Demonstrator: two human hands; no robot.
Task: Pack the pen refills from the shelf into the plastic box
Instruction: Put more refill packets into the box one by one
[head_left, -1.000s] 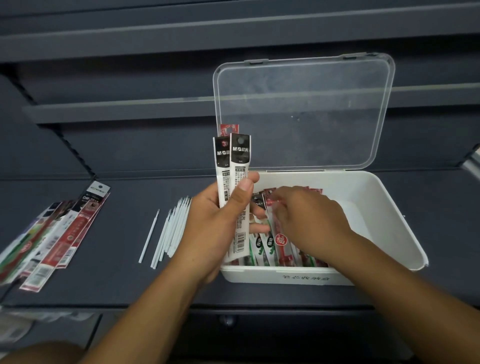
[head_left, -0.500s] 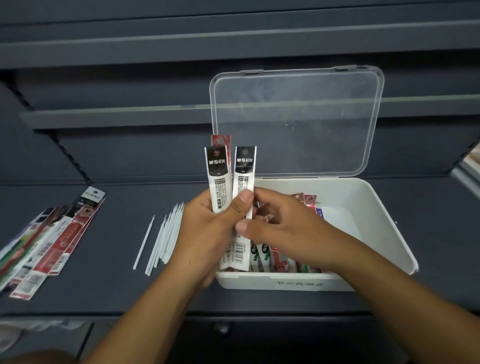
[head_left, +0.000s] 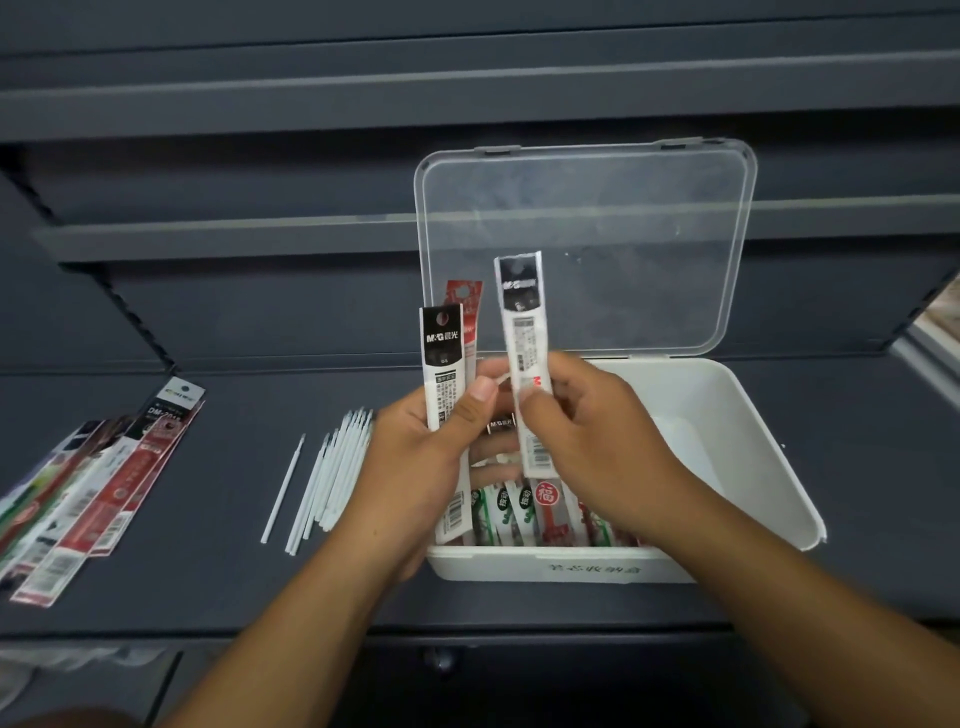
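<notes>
A white plastic box (head_left: 727, 415) stands on the dark shelf with its clear lid (head_left: 587, 244) propped up behind it. Several refill packs (head_left: 545, 506) lie flat in its left half. My left hand (head_left: 421, 467) grips a black-topped refill pack (head_left: 441, 364) upright over the box's left edge, with a red pack (head_left: 467, 317) behind it. My right hand (head_left: 587, 431) pinches a single black-topped pack (head_left: 524, 332) upright above the box, apart from the left bunch.
Loose white refills (head_left: 332, 473) lie in a bundle on the shelf (head_left: 208, 571) left of the box, one a little apart. A fan of packaged refills (head_left: 93, 493) lies at the far left. Another shelf board (head_left: 208, 236) runs behind.
My right hand left the box, took one black-topped pack from the bunch in my left hand and drew it up and to the right. The view shifted slightly.
</notes>
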